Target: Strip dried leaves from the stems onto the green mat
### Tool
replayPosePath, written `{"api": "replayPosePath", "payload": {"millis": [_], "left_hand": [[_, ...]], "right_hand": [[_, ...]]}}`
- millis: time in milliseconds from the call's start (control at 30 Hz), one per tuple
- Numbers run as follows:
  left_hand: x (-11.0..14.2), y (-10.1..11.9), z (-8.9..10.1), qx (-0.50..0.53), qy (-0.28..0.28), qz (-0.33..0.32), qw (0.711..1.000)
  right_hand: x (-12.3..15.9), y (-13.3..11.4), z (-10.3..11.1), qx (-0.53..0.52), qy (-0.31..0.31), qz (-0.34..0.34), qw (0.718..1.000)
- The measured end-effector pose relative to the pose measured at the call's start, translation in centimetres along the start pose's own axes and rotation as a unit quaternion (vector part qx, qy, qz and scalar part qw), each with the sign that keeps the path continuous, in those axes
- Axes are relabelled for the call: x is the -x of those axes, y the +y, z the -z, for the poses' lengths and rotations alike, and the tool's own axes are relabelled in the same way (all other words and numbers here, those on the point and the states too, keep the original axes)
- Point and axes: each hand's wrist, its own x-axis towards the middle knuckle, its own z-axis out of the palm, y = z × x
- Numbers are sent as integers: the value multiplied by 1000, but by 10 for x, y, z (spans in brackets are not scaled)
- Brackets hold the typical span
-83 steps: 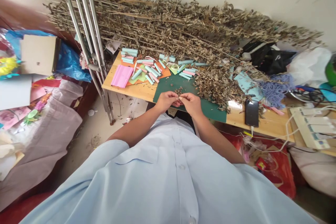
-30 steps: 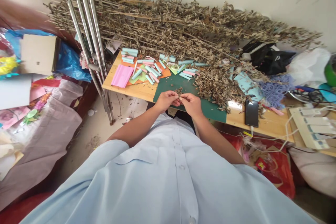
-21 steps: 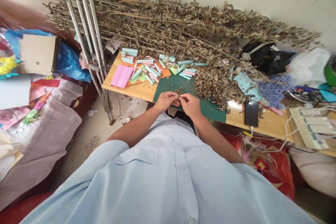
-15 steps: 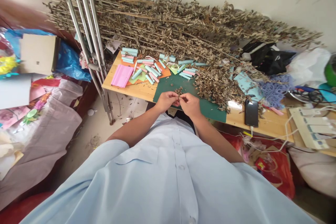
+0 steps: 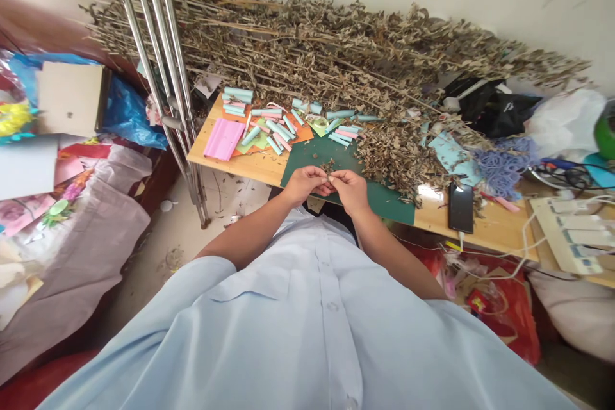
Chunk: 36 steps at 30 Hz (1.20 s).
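Note:
My left hand (image 5: 307,183) and my right hand (image 5: 350,191) meet fingertip to fingertip over the near edge of a green cutting mat (image 5: 300,157). Both are closed in a pinch on a small bit of dried leaves (image 5: 328,176); its exact shape is too small to make out. Just beyond the fingertips, a few dried crumbs lie on the mat. Right of my right hand spreads a heap of dried leaves (image 5: 396,157). Small blue and pink paper rolls (image 5: 281,131) are scattered behind the mat and to its left, beside a pink paper stack (image 5: 223,139).
Long dried stalks (image 5: 288,45) cover the back of the wooden table (image 5: 250,168). Metal crutches (image 5: 158,45) lean at its left. A plugged-in phone (image 5: 460,207), purple yarn (image 5: 507,157) and a power strip (image 5: 564,234) lie on the right. Red bags (image 5: 516,307) sit below.
The fingers of both hands have shifted slightly against each other, with my right hand turned a little. The pinch stays in the same place, and nothing else has moved.

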Motion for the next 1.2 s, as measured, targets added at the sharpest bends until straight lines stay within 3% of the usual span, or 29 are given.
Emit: {"api": "replayPosePath", "payload": {"millis": [133,267,467,767,1000,1200], "left_hand": [[0,1,-2,2,-8,-8,1000],[0,0,-2,-10,-6,-6,1000],[1,1,-4,-15,-10,2,1000],[2,2,-5,-52,-6,3,999],[3,2,-5,-28,-12,-8,999],[1,-1,-4,-23,-16,-11,1000]], "right_hand": [[3,-9,8,95,-41,64,993],[3,-13,15,209,-43,133,968],[3,-9,17,258,-41,175,949],[5,-9,12,260,-5,143,955],[-2,-1,7,53,17,1,998],[2,-3,9,97,-15,30,995]]}}
